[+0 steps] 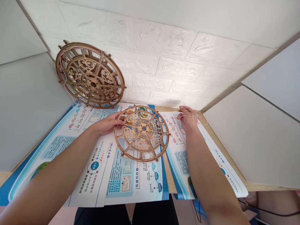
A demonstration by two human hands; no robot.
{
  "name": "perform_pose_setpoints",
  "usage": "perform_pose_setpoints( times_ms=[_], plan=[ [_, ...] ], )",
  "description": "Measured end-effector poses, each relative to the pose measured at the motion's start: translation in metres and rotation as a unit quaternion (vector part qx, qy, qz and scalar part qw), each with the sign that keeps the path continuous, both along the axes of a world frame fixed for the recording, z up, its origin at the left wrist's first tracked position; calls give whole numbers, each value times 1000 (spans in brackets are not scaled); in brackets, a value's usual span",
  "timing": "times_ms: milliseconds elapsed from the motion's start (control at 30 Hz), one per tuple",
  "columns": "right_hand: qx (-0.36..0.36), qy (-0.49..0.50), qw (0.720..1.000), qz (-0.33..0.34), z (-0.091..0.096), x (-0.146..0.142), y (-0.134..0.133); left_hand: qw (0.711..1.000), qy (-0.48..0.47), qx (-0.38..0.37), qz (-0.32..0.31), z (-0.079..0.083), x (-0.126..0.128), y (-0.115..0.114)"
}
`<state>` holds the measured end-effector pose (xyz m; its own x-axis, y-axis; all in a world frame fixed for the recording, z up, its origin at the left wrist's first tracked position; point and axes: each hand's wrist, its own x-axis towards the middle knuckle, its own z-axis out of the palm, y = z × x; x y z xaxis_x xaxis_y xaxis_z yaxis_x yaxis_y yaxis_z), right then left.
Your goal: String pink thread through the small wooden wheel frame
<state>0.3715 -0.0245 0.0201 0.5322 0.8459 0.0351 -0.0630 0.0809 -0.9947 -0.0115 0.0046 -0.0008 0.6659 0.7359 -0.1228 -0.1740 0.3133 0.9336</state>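
Observation:
A round wooden openwork wheel with spokes and curled cut-outs is tilted above the printed sheets. My left hand grips its left rim, thumb on the near face. A thin pinkish-white wire runs from the wheel's right side toward my right hand. That hand's fingers are closed on the wire, and loose loops of it trail past the wrist on the right. Several similar wooden wheels lean stacked against the wall at the back left, with wire along their rim.
Printed posters in blue and white cover most of the wooden table. A white brick-pattern wall closes off the back, with grey panels at both sides. Part of another person's limb shows at the lower right near a dark cable.

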Motion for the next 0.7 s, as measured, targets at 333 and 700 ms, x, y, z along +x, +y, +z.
perform_pose_setpoints(
  times_ms=[333,700],
  plan=[
    [-76,-175,974,126,1,11,-9,999,11,-43,1,4,1,-2],
    [82,-574,810,91,41,-45,-31,998,10,-54,16,8,-1,-2]
  ],
)
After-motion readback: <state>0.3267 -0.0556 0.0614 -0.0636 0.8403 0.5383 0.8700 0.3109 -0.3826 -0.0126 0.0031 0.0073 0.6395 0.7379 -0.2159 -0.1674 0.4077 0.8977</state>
